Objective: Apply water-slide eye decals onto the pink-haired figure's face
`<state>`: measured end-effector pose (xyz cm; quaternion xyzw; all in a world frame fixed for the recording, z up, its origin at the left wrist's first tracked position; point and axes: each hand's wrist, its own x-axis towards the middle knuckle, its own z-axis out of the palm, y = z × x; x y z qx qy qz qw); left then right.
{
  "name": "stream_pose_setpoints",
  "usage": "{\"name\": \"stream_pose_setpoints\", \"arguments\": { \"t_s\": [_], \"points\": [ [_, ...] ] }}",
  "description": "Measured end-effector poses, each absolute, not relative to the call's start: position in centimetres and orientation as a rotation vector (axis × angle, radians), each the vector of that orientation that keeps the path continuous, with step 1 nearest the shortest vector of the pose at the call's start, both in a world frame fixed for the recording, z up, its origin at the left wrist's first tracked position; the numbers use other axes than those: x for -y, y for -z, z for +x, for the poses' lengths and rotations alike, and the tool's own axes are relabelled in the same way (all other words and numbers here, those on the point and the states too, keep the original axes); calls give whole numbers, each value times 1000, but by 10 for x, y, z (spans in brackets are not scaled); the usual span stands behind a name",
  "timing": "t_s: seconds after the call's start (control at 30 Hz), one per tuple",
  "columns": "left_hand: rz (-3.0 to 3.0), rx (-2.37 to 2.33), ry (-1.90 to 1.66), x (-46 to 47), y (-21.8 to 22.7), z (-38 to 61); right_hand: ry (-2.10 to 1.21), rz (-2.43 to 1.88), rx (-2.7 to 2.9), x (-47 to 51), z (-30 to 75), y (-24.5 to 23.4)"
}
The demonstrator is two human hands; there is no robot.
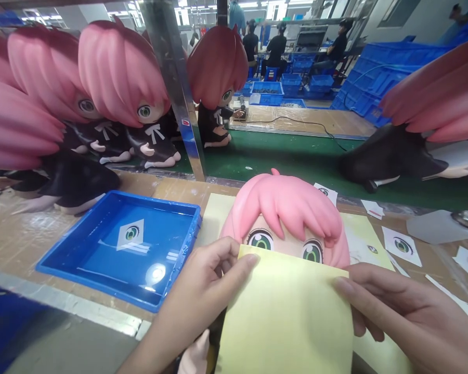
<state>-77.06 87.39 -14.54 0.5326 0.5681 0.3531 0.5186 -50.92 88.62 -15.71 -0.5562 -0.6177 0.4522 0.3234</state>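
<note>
A pink-haired doll [286, 208] with green eyes faces me at the table's near edge. A pale yellow cloth [288, 317] covers its lower face and body. My left hand [203, 296] pinches the cloth's upper left corner against the doll's cheek. On the other side, my right hand [398, 317] grips the cloth's upper right edge, fingers curled over it. Below the eyes the doll is hidden by the cloth.
A blue tray [81, 249] holding water and a floating eye decal [131, 234] sits to the left. Several finished dolls [120, 88] stand behind it. Eye decal sheets [401, 245] lie at right. Blue crates [378, 78] and seated workers [276, 47] are far back.
</note>
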Motion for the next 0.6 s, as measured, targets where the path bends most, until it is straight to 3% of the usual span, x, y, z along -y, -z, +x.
{"name": "stream_pose_setpoints", "arguments": {
  "t_s": [0.33,0.6],
  "points": [
    [1445,-1478,-936,-876,159,-772,-619,-1751,1498,-887,-528,157],
    [1382,-1513,-953,-875,161,-770,-597,-1650,1550,-875,-515,169]
  ]
}}
